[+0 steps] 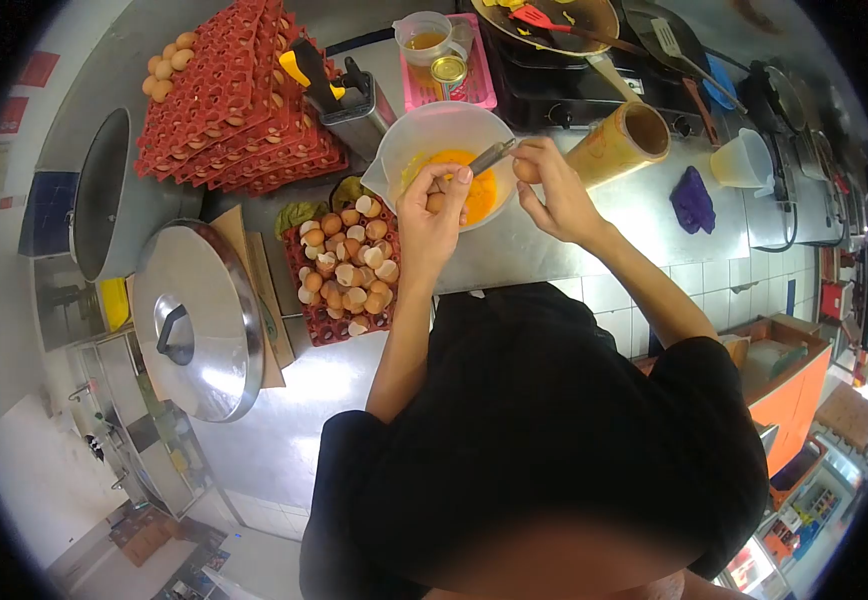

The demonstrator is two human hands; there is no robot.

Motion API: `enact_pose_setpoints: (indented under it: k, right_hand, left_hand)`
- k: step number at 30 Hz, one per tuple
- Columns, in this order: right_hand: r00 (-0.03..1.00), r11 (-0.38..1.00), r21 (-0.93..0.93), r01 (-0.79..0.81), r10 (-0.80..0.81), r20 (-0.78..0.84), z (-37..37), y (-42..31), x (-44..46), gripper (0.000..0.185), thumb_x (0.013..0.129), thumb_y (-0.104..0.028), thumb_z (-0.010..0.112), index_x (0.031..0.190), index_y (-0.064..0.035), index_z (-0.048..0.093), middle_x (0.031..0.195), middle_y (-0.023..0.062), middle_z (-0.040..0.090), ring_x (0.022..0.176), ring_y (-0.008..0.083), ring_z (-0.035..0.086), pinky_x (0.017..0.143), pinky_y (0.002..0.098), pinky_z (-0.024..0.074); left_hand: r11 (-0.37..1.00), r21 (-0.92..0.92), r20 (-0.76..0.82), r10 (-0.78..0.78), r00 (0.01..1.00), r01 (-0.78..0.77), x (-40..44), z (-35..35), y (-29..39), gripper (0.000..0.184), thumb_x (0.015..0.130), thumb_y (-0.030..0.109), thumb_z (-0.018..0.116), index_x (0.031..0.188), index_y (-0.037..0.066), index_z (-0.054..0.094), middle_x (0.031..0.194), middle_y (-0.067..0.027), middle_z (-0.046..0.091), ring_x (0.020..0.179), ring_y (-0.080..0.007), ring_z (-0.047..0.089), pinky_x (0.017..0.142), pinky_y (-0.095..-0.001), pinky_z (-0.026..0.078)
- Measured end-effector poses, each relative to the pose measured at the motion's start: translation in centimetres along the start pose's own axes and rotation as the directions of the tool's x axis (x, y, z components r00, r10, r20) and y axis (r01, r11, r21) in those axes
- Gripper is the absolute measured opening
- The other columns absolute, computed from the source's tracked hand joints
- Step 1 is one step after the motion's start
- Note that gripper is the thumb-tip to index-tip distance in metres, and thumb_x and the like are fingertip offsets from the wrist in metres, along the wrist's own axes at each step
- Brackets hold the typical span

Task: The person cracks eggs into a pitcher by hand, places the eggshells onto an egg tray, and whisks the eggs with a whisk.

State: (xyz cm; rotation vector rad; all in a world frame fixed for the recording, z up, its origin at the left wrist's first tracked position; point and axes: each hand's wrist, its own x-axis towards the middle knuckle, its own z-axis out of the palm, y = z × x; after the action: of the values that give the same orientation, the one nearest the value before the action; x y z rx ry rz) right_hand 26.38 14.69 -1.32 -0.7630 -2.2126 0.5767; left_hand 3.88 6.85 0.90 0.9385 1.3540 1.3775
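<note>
Over a white plastic bowl with yellow beaten egg in it, my left hand is closed around a brown egg. My right hand pinches another brown egg at the bowl's right rim. A short metal tool spans the gap between my thumb and fingers; which hand grips it, and its kind, I cannot tell. Left of the bowl, a red egg tray is heaped with cracked eggshells.
Stacked red trays with eggs stand at the back left, near a knife holder. Behind the bowl is a pink tray with a jug and can. A pan, cylindrical container and purple cloth are rightward.
</note>
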Motion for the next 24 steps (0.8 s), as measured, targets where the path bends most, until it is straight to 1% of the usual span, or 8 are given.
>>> enact_pose_setpoints:
  k: [3, 6, 9, 12, 15, 18, 21, 24]
  right_hand:
    - [0.994, 0.995, -0.018, -0.097, 0.098, 0.047, 0.2, -0.2, 0.2, 0.051, 0.096, -0.006, 0.07, 0.143, -0.0025, 0.051, 0.138, 0.0231, 0.057, 0.118, 0.0465, 0.066, 0.093, 0.0514, 0.059]
    - [0.997, 0.989, 0.129, -0.066, 0.071, -0.035, -0.4, -0.6, 0.4, 0.051, 0.097, 0.001, 0.067, 0.145, 0.0006, 0.051, 0.136, 0.0246, 0.056, 0.122, 0.0463, 0.064, 0.101, 0.0482, 0.0563]
    - [0.986, 0.989, 0.056, -0.14, 0.133, 0.102, -0.1, -0.6, 0.4, 0.05, 0.098, 0.0, 0.067, 0.145, -0.001, 0.052, 0.135, 0.0241, 0.056, 0.119, 0.0428, 0.065, 0.095, 0.0443, 0.0583]
    - [0.989, 0.989, 0.071, -0.131, 0.125, 0.079, -0.3, -1.4, 1.0, 0.05, 0.097, -0.001, 0.068, 0.145, -0.0024, 0.053, 0.134, 0.0229, 0.057, 0.116, 0.0363, 0.067, 0.091, 0.0383, 0.0588]
    - [0.989, 0.98, 0.135, -0.146, 0.146, 0.011, -0.9, -3.7, 3.1, 0.048, 0.1, -0.005, 0.07, 0.145, -0.0008, 0.053, 0.129, 0.0184, 0.06, 0.106, 0.0289, 0.072, 0.089, 0.0377, 0.061]
    - [0.902, 0.614, 0.666, -0.424, 0.352, 0.25, 0.6, -2.8, 5.1, 0.051, 0.101, -0.01, 0.073, 0.148, 0.0013, 0.056, 0.122, 0.0165, 0.066, 0.106, 0.0246, 0.073, 0.093, 0.0368, 0.0602]
    - [0.861, 0.677, 0.549, -0.491, 0.278, 0.426, 1.3, -1.4, 6.2, 0.054, 0.102, -0.015, 0.073, 0.15, 0.0028, 0.058, 0.12, 0.0171, 0.071, 0.109, 0.0251, 0.073, 0.098, 0.0381, 0.0591]
    - [0.868, 0.814, 0.436, -0.383, 0.156, 0.471, 1.8, -1.3, 7.1, 0.052, 0.104, -0.018, 0.069, 0.149, 0.0044, 0.058, 0.128, 0.0209, 0.071, 0.116, 0.0302, 0.072, 0.102, 0.0411, 0.0575]
  left_hand:
    - [0.999, 0.013, 0.029, 0.038, 0.999, -0.039, 0.1, 0.0, -0.2, 0.025, 0.108, 0.027, 0.079, 0.12, 0.006, 0.077, 0.077, 0.0034, 0.063, 0.064, -0.0039, 0.057, 0.055, -0.0222, 0.043]
    - [0.998, 0.033, 0.026, 0.047, 0.999, -0.048, 0.0, 0.2, 0.2, 0.028, 0.107, 0.029, 0.081, 0.117, 0.003, 0.078, 0.073, 0.0034, 0.063, 0.063, -0.0043, 0.059, 0.058, -0.0225, 0.046]
    - [0.997, 0.026, 0.029, 0.075, 0.997, -0.075, 0.2, 0.1, -0.5, 0.029, 0.106, 0.029, 0.082, 0.119, 0.003, 0.078, 0.073, 0.0044, 0.061, 0.061, -0.0036, 0.057, 0.056, -0.0224, 0.043]
    - [0.992, 0.118, 0.071, 0.037, 0.997, -0.045, 0.2, -0.3, -0.2, 0.03, 0.105, 0.023, 0.082, 0.127, 0.003, 0.077, 0.083, -0.0005, 0.069, 0.073, -0.0092, 0.066, 0.066, -0.0276, 0.053]
    - [0.889, 0.235, 0.025, 0.399, 0.917, -0.393, 0.2, 1.1, 0.4, 0.039, 0.101, 0.016, 0.082, 0.137, 0.003, 0.074, 0.102, -0.0095, 0.078, 0.095, -0.0218, 0.076, 0.085, -0.0375, 0.06]
    - [0.787, 0.42, 0.094, 0.457, 0.884, -0.451, 0.6, 0.6, 1.4, 0.047, 0.098, 0.012, 0.081, 0.143, 0.004, 0.072, 0.12, -0.0168, 0.079, 0.116, -0.0342, 0.076, 0.101, -0.0452, 0.058]
    - [0.666, 0.579, 0.222, 0.426, 0.877, -0.47, 1.1, -1.7, 2.2, 0.05, 0.098, 0.017, 0.08, 0.145, 0.005, 0.071, 0.121, -0.0197, 0.078, 0.113, -0.0392, 0.076, 0.097, -0.0468, 0.06]
    - [0.639, 0.648, 0.239, 0.346, 0.907, -0.414, 1.1, -3.1, 2.4, 0.05, 0.097, 0.022, 0.08, 0.144, 0.006, 0.072, 0.12, -0.0213, 0.078, 0.111, -0.0404, 0.077, 0.095, -0.0475, 0.061]
